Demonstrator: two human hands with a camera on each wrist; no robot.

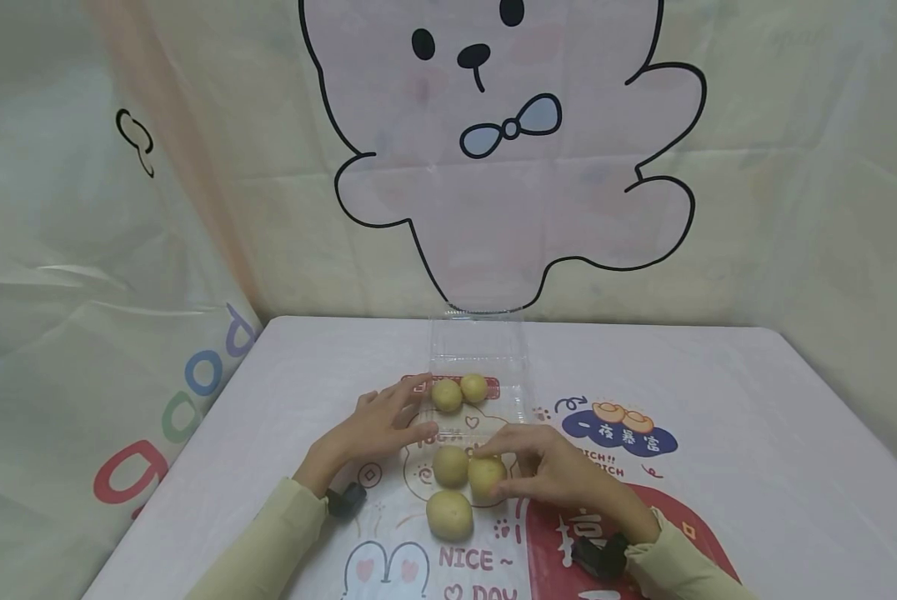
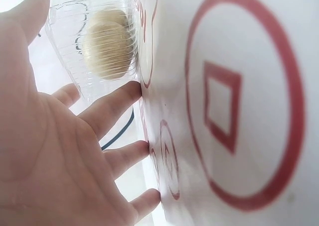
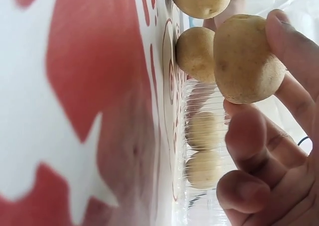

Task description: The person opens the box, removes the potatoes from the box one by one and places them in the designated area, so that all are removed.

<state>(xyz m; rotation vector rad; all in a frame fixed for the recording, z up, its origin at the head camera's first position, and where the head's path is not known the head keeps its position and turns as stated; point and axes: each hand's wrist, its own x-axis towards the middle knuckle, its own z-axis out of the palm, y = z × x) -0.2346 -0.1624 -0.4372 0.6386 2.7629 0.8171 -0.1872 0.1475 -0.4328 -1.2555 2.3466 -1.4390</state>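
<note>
My right hand [image 1: 546, 468] pinches a potato [image 3: 245, 61] between thumb and fingers; the right wrist view shows it raised off the tabletop. Close by on the table sit two more potatoes, one [image 1: 450, 467] beside the held one and a larger one [image 1: 449, 515] nearer me. Beyond them stands a clear plastic clamshell box [image 1: 514, 404], its lid tipped back. Inside it, two potatoes [image 1: 447, 396] lie side by side. My left hand [image 1: 381, 423] is at the box's left side, fingers spread and fingertips at the tabletop.
The white table [image 1: 328, 350] carries a printed cover with a red patch [image 1: 674, 517] at the front right. A pale curtain with a bear drawing [image 1: 486, 192] hangs behind the far edge, and another curtain [image 1: 58, 333] hangs on the left.
</note>
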